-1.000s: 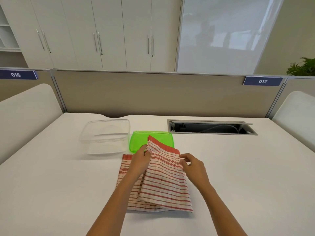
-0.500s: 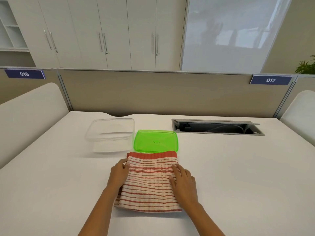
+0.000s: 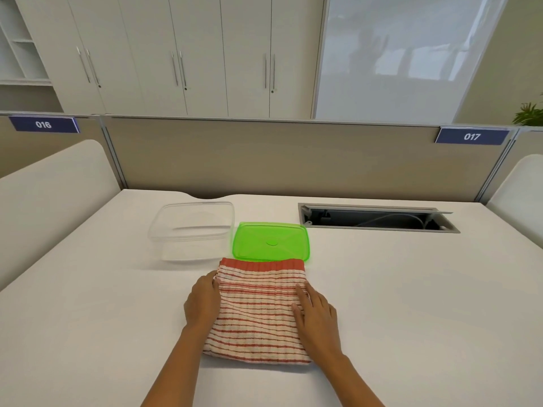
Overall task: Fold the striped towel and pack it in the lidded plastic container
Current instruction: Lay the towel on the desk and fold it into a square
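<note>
The red-and-white striped towel point(image 3: 258, 312) lies folded into a rectangle on the white table, just in front of the green lid point(image 3: 271, 242). My left hand point(image 3: 202, 304) is at the towel's left edge, with its fingers closed on the upper left corner. Along the right edge my right hand point(image 3: 317, 315) rests flat on the cloth, fingers extended. The clear plastic container point(image 3: 194, 204) stands open and empty to the left of the lid, beyond the towel.
An open cable slot point(image 3: 376, 220) is set into the table point(image 3: 411, 304) at the back right. A beige partition point(image 3: 293, 160) runs along the far edge, with white side panels at left and right.
The raised towel half has been laid over onto the rest, so the towel now lies flat as a smaller rectangle. Both hands came down onto its side edges.
</note>
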Available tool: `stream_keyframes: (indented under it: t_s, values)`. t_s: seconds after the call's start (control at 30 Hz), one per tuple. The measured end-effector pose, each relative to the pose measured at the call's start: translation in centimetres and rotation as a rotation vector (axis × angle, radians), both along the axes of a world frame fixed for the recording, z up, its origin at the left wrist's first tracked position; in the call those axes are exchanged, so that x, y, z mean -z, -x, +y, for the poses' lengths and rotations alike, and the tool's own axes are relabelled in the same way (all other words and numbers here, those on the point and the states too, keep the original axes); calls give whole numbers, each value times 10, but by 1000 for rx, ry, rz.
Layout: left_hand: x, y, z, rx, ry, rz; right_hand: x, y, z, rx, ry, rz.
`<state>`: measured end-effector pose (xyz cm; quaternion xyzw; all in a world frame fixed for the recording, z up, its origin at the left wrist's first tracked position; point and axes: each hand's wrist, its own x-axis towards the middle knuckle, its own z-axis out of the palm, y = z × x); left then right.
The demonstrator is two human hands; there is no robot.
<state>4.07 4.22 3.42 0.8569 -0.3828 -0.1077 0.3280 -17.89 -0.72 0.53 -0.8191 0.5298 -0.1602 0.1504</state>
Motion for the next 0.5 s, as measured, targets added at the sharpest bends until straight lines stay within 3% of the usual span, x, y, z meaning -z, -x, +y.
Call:
stream_keyframes:
  t_s: [0.2,0.33,0.5]
  values:
    - [15,-1,-4,-3,-42,-132,-3,1,-1,19,-47,-46]
    - [14,4,-9,-72,-61,-66,-6,-1,-3,61,-79,-93]
    - [2,2,-20,-92,-160,158,-5,-4,-6,69,-97,-151]
